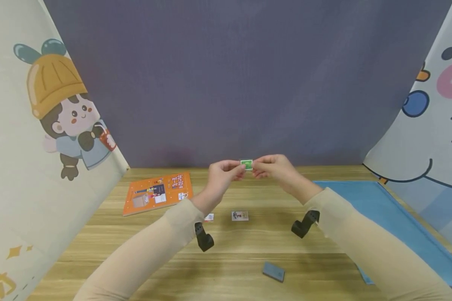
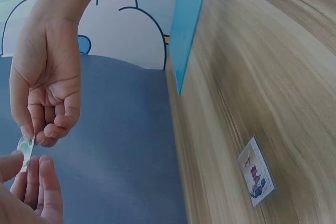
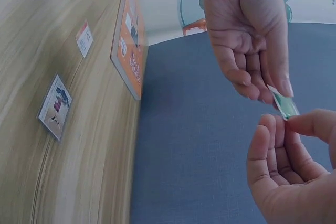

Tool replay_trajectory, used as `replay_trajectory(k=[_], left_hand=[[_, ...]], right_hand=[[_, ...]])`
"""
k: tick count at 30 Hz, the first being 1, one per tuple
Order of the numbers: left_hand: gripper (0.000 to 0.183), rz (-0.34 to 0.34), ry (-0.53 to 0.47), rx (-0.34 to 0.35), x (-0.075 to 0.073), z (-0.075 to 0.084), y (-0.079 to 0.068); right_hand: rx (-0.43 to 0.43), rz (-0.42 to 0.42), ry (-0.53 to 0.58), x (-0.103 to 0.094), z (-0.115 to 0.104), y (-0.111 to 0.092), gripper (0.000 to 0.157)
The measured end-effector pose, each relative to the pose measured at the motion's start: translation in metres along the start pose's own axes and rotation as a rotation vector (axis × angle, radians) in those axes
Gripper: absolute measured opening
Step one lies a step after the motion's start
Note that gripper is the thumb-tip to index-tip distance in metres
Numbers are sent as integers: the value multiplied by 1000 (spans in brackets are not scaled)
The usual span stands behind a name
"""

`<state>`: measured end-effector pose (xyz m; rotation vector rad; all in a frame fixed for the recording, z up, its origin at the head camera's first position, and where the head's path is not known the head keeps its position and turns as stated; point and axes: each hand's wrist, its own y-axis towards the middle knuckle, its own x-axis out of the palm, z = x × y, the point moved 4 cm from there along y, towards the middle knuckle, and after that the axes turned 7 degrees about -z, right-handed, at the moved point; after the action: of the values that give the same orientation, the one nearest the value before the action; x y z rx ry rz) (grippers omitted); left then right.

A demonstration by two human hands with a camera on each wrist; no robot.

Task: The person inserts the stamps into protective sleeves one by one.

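My left hand and right hand are raised over the far part of the table. Between them they pinch a small green stamp with a white border, one side edge in each hand. In the right wrist view the stamp is tilted, with left thumb and fingers above and right thumb and fingers below. A picture stamp in a clear sleeve lies on the wood below the hands. Left of it, a second small card is partly hidden by the left forearm.
An orange book lies flat at the back left. A blue mat covers the right side, partly under the right sleeve. Near the front sits a small grey-blue block. A dark cloth wall rises behind the table.
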<state>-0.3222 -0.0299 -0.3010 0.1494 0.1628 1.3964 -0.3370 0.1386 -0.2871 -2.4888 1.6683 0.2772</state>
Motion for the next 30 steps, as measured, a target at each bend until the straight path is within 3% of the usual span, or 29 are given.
replay_trajectory(k=[6, 30], left_hand=[[17, 36, 18, 24, -4, 3, -1], [14, 56, 48, -41, -5, -1, 1]], right_hand=[[6, 26, 32, -2, 2, 1, 28], [-12, -1, 55, -1, 9, 2, 33]])
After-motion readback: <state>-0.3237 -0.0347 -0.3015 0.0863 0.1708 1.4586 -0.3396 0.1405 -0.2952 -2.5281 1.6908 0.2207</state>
